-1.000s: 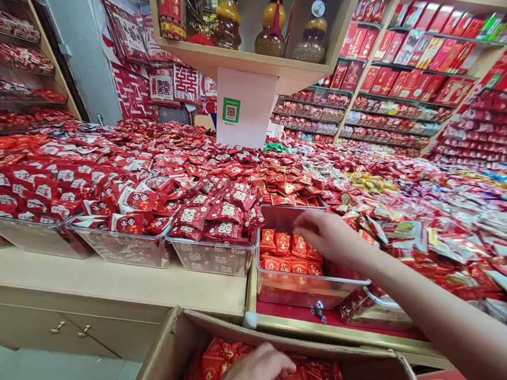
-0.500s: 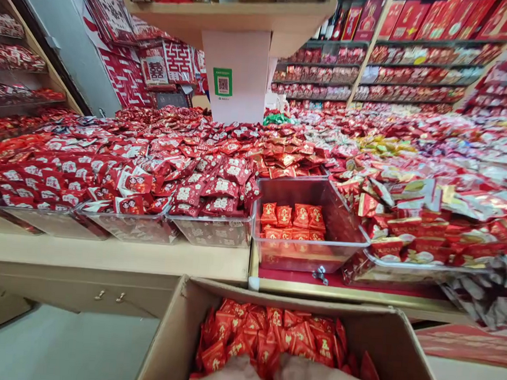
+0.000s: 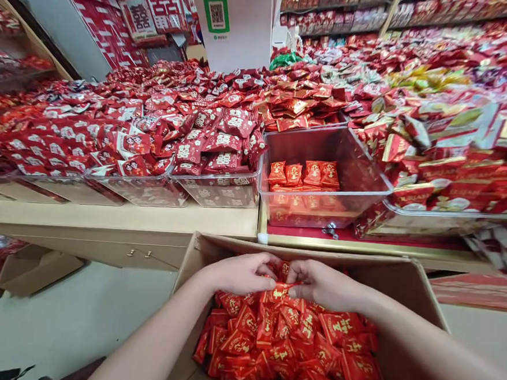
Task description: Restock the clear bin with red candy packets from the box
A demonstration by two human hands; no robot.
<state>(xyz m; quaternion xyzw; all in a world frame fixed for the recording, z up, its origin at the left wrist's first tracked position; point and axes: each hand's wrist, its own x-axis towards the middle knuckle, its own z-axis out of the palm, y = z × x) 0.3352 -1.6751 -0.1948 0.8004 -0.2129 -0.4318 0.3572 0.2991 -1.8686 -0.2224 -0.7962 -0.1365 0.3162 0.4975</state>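
Both my hands are over the far part of an open cardboard box [image 3: 420, 294] filled with small red packets printed in gold [image 3: 281, 354]. My left hand [image 3: 248, 270] and my right hand [image 3: 316, 282] face each other, fingers bent and closed on red packets [image 3: 278, 293] between them. How many packets they hold is partly hidden by the fingers. Beyond the box, a clear plastic bin [image 3: 321, 209] holds a few neat rows of the same red packets [image 3: 311, 174] at its left side.
Clear bins [image 3: 219, 190] heaped with dark red packets line the counter [image 3: 116, 218] to the left. Another heaped bin [image 3: 451, 214] stands to the right. A small metal clip [image 3: 331, 230] lies before the middle bin. A white pillar [image 3: 242, 33] with a QR sign rises behind.
The view has tilted down and shows more of the box. My hands have moved from its near side to its far part, with packets now between the fingers.
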